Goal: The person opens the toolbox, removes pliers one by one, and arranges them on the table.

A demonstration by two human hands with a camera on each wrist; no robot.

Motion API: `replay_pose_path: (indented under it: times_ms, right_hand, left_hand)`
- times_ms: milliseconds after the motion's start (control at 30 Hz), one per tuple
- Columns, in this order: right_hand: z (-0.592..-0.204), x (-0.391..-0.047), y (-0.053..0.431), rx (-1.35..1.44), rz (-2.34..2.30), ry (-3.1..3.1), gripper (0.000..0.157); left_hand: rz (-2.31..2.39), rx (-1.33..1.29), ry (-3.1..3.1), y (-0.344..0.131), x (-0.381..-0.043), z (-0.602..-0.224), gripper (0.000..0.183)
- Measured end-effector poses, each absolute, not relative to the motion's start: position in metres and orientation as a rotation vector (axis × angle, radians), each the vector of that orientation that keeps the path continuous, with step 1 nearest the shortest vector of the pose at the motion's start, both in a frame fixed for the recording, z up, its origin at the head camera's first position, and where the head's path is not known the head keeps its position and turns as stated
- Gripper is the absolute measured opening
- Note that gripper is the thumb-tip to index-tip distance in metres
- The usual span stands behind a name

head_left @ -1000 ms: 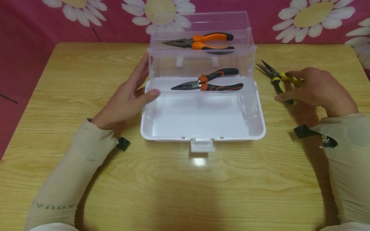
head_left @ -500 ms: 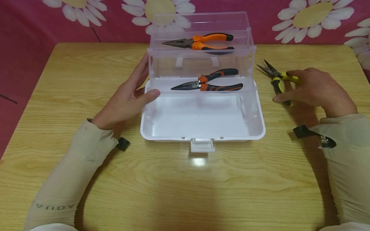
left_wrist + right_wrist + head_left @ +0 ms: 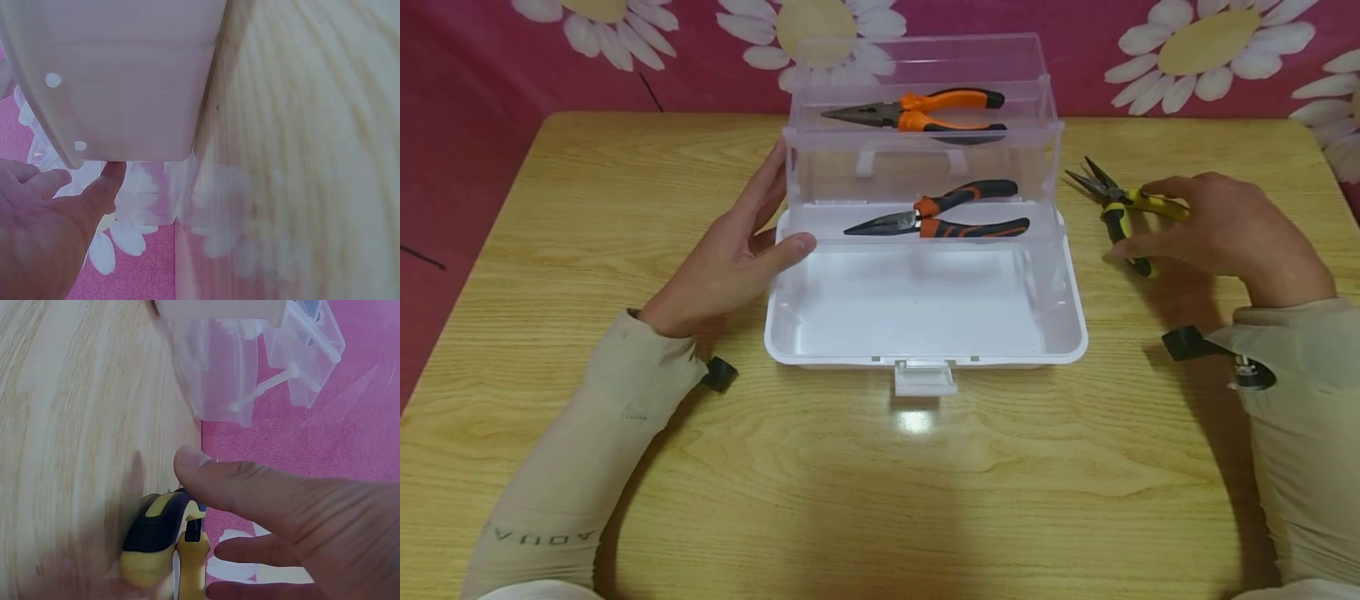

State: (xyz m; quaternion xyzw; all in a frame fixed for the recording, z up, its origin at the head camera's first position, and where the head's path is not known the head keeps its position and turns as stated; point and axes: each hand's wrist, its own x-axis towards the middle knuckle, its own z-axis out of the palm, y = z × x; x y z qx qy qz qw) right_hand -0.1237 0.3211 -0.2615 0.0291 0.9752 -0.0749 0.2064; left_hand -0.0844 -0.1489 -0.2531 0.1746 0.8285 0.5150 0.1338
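Note:
My left hand holds the left side of an open white toolbox. Its thumb lies at the tray's left edge, and the other fingers reach behind, partly hidden; the left wrist view shows them at the box wall. Clear trays are raised at the box's back. At the right, my right hand has thumb and fingers on opposite handles of yellow-and-black needle-nose pliers, jaws apart, low over the table. In the right wrist view, the thumb crosses the black-and-yellow handle.
Orange-handled pliers lie in the upper tray. Pliers with black-and-orange handles lie in the lower tray. A white latch hangs at the box's front. Behind the wooden table is a pink flowered cloth.
The yellow pliers' handles and jaws have spread a little wider, the right thumb moving slightly left with one handle. My left hand and the toolbox stay in place.

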Motion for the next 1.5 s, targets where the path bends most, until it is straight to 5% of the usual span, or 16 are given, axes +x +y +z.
replay_pose_path:
  times_ms: [867, 1500]
  right_hand:
    - [-0.243, -0.108, 0.293, 0.068, -0.368, 2.913, 0.079]
    - [-0.215, -0.076, 0.243, -0.272, -0.498, 3.212, 0.047]
  left_hand:
    - [1.491, 0.482, 2.388, -0.15, -0.082, -0.251, 0.087]
    - [1.502, 0.503, 2.379, -0.152, -0.081, -0.25, 0.087]
